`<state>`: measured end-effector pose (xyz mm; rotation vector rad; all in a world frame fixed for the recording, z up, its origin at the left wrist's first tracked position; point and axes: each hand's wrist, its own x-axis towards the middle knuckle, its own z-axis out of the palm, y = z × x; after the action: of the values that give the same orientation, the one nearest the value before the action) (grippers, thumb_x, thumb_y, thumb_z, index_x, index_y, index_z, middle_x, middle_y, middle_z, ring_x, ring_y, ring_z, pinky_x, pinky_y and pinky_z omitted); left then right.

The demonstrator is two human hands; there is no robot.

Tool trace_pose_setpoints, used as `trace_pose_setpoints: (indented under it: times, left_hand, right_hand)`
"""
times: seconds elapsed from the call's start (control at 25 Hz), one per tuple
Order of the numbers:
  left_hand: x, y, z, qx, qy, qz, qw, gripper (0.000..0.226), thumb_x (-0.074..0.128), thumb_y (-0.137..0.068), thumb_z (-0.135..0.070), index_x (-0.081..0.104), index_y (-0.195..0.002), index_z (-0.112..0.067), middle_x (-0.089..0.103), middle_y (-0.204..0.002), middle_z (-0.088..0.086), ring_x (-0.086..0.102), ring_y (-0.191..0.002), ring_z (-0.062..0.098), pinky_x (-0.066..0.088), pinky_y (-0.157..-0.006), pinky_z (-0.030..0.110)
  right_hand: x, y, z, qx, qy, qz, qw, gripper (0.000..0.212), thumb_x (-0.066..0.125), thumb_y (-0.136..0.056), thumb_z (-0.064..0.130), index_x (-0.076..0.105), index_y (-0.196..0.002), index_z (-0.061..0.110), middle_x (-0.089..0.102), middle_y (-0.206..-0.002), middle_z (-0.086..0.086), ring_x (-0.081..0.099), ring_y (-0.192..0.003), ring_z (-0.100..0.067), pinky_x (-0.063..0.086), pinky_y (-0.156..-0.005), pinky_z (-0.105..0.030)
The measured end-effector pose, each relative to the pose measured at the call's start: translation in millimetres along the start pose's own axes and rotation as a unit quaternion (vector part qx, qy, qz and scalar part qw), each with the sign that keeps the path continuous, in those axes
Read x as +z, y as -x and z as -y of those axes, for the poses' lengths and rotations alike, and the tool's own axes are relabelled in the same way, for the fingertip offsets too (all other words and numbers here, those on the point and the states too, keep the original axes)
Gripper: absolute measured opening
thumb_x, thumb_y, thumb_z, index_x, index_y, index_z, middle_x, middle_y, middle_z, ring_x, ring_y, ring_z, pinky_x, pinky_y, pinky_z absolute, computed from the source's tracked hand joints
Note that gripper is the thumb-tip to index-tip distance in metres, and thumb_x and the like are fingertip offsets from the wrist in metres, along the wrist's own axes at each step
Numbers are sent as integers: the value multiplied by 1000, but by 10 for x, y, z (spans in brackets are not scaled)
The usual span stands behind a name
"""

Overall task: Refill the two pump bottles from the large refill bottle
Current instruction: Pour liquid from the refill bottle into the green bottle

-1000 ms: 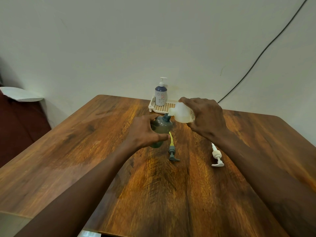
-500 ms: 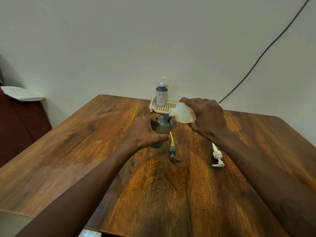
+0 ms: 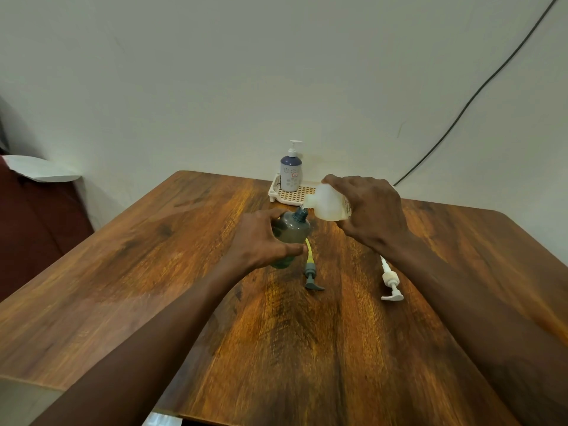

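My left hand (image 3: 261,241) grips a dark grey-green bottle (image 3: 292,232) standing upright on the wooden table (image 3: 153,287), its neck open. My right hand (image 3: 372,213) holds a white translucent bottle (image 3: 327,204) tipped sideways, its mouth right at the grey bottle's neck. A grey pump head with a yellow tube (image 3: 311,272) lies on the table just right of the grey bottle. A white pump head (image 3: 390,281) lies further right, under my right forearm. A blue-and-white pump bottle (image 3: 290,173) with its pump on stands in a cream slotted tray (image 3: 295,195) by the wall.
The table meets a pale wall at the back. A black cable (image 3: 479,87) runs down the wall at the right. A dark red seat with a white sheet (image 3: 40,170) on it sits off the table's left side.
Both hands and both bottles keep nearly the same pose. The white bottle stays tipped at the grey bottle's neck.
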<state>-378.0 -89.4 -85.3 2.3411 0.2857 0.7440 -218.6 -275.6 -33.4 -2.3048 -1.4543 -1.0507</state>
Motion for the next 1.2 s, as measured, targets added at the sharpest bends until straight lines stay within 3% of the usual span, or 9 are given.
trace_pose_setpoints:
  times: [0.28,0.44,0.6,1.2]
  left_hand:
    - [20,-9,56,-3,7,0,1000,83,91,-65,-49,63,-137,-16,75,-117,1,69,-95,11,60,-81,23]
    - [16,-2,53,-3,9,6,1000,93,84,-59,-61,62,-138,-16,74,-117,1,70,-95,11,62,-81,26]
    - [23,-9,52,-2,11,5,1000,80,91,-67,-47,64,-135,-15,74,-115,1,69,-96,13,61,-82,25]
    - [33,8,73,-10,14,2,1000,80,91,-66,-46,65,-135,-16,73,-114,-3,69,-96,10,60,-81,23]
  right_hand:
    - [6,-4,-6,0,0,2,1000,78,86,-70,32,53,-141,27,73,-122,-9,70,-100,-34,58,-84,-48]
    - [11,-9,-8,3,3,4,1000,77,85,-71,34,52,-141,28,73,-122,-7,70,-100,-32,57,-84,-47]
    - [12,-11,-4,2,-3,2,1000,76,85,-72,33,53,-141,27,73,-122,-8,70,-100,-33,58,-85,-47]
    - [6,-4,-13,-1,-2,4,1000,77,86,-71,33,53,-141,27,73,-123,-8,70,-101,-33,58,-85,-48]
